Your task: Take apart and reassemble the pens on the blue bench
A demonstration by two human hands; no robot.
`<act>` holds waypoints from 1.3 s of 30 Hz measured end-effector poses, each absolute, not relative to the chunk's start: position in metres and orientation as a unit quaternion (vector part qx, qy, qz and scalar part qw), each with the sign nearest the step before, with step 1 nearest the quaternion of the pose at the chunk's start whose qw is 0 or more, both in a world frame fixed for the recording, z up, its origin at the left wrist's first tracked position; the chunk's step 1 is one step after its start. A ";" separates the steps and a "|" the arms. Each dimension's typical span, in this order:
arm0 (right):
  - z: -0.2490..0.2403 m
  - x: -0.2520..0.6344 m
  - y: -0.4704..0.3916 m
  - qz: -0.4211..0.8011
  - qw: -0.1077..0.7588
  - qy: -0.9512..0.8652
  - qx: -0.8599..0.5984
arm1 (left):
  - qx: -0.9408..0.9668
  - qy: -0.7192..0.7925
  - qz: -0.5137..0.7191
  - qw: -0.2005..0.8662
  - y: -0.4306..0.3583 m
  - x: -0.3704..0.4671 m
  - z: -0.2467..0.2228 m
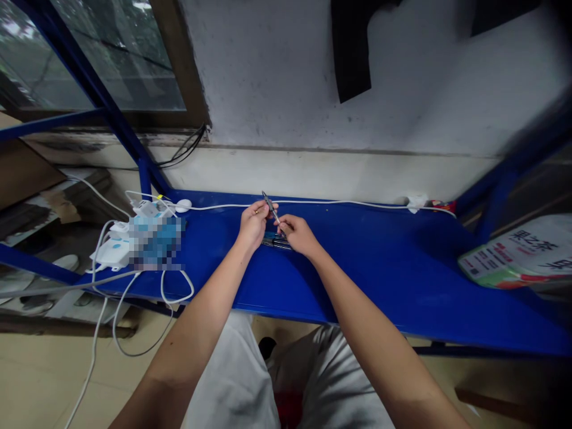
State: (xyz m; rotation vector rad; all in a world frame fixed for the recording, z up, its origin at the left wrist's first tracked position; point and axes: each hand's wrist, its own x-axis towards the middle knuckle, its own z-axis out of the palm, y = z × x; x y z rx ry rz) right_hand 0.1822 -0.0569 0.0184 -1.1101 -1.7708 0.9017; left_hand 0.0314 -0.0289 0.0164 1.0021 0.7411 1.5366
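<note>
Cable (pixel 384 206) runs behind pens (pixel 276 241) on blue table (pixel 379 268)

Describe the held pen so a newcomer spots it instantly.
Find the long blue table. Around its middle, the slanting pen sits between the left hand and right hand. Unlike the pens lying beside the right hand, it is gripped in fingers.
</note>
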 end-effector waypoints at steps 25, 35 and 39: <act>0.017 0.183 -0.057 0.323 0.440 -0.698 -0.465 | 0.369 0.298 0.680 0.559 -0.033 0.034 0.022; 0.012 0.181 -0.058 0.228 0.461 -0.730 -0.450 | 0.391 0.295 0.671 0.557 -0.039 0.037 0.025; 0.016 0.183 -0.057 0.320 0.442 -0.707 -0.449 | 0.404 0.272 0.646 0.587 -0.040 0.033 0.026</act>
